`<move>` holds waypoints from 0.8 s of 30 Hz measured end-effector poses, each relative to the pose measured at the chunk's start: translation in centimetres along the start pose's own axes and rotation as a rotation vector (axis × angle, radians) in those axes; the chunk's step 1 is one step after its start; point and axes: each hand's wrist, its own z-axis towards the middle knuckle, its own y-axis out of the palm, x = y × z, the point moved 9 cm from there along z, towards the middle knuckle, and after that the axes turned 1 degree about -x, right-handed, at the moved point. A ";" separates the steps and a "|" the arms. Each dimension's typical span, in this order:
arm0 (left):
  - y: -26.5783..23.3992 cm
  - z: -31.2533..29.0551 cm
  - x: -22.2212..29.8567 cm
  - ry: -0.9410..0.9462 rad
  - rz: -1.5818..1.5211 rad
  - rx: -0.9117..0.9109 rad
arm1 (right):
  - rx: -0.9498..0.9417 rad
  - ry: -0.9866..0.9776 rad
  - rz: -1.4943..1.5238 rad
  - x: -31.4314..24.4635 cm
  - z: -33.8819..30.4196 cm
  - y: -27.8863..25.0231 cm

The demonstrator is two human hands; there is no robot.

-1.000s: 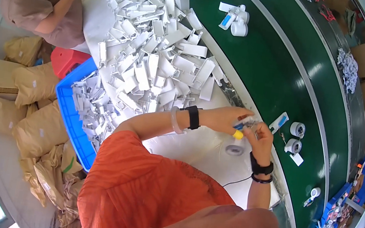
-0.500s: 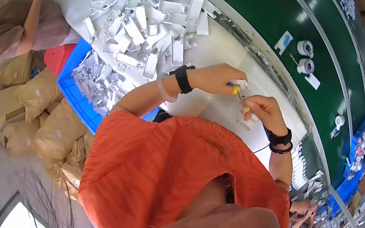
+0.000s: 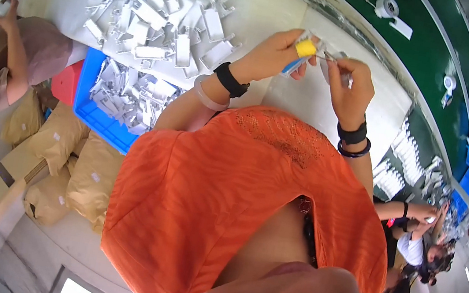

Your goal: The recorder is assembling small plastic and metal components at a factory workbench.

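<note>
My left hand (image 3: 280, 53) is closed around a small part with a yellow piece (image 3: 306, 48) at its top. Something blue and white shows between those fingers. A thin dark wire (image 3: 323, 56) runs from the yellow piece to my right hand (image 3: 350, 92), whose thumb and forefinger pinch its other end. Whitish material shows beside the right fingertips; its shape is partly hidden. Both hands are raised over the pale worktable (image 3: 269, 16), close together but apart.
Many white plastic housings (image 3: 160, 13) lie heaped on the table's left, beside a blue crate (image 3: 101, 132) of white parts. White rolls and pieces (image 3: 386, 8) sit on the green conveyor (image 3: 427, 67). Brown sacks (image 3: 94, 179) stand at lower left. Co-workers sit on both sides.
Both hands have come up higher in view, the left turning so the yellow piece shows plainly. The wire between them now stands out. The whole view has shifted.
</note>
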 end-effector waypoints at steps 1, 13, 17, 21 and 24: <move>0.0 0.1 -0.2 -0.031 0.019 0.017 | 0.123 0.048 0.073 0.0 0.0 -0.9; 3.3 -2.1 1.5 0.097 0.151 -0.092 | 0.140 -0.066 0.105 -2.8 -1.7 -2.1; 4.0 -2.8 2.1 0.103 0.180 -0.077 | 0.182 -0.061 0.127 -2.9 -2.4 -2.5; 4.4 -2.8 2.2 0.127 0.204 -0.097 | 0.191 -0.055 0.161 -2.7 -2.9 -2.6; 4.6 -2.9 2.0 0.132 0.199 -0.102 | 0.198 -0.062 0.197 -2.8 -3.0 -2.8</move>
